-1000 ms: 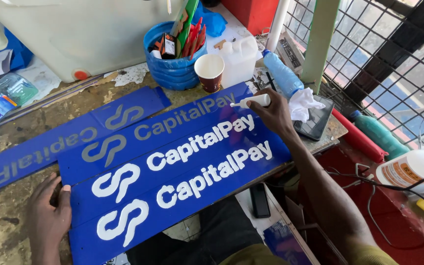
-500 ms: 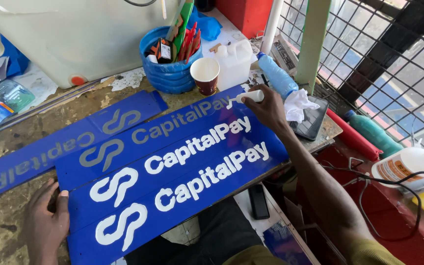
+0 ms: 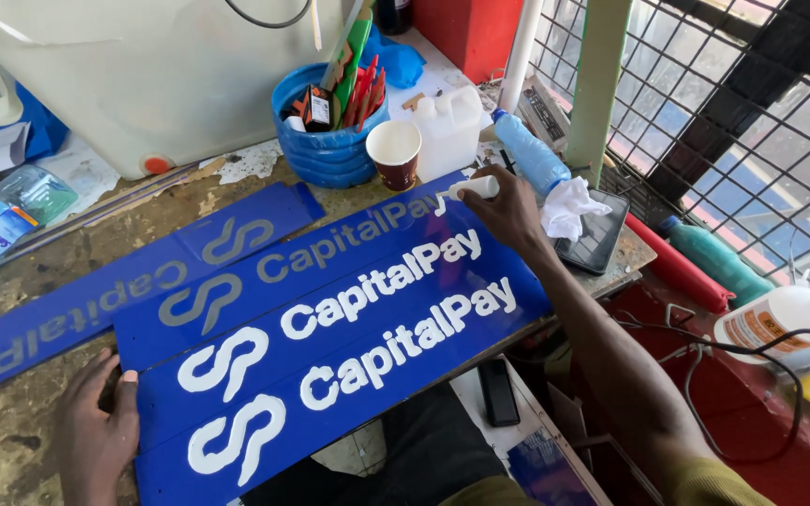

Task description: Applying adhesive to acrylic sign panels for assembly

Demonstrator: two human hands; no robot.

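Several long blue sign strips (image 3: 377,309) with white lettering lie side by side across a worn workbench. My right hand (image 3: 510,211) is closed around a small white tube (image 3: 472,189), its tip resting on the far right end of the second strip. My left hand (image 3: 97,433) lies flat on the bench, its fingers against the left ends of the nearest strips. The two strips closest to me have bright white letters; the farther ones look greyish.
A blue tub of tools (image 3: 330,126), a paper cup (image 3: 395,155), a white jug (image 3: 450,129) and a blue bottle (image 3: 531,155) stand behind the strips. A crumpled white cloth (image 3: 569,206) lies on a dark tablet (image 3: 599,239). Metal grating (image 3: 733,112) is to the right.
The view has shifted slightly. My right hand keeps the white tube at the strip's right end. My left hand stays on the left ends.
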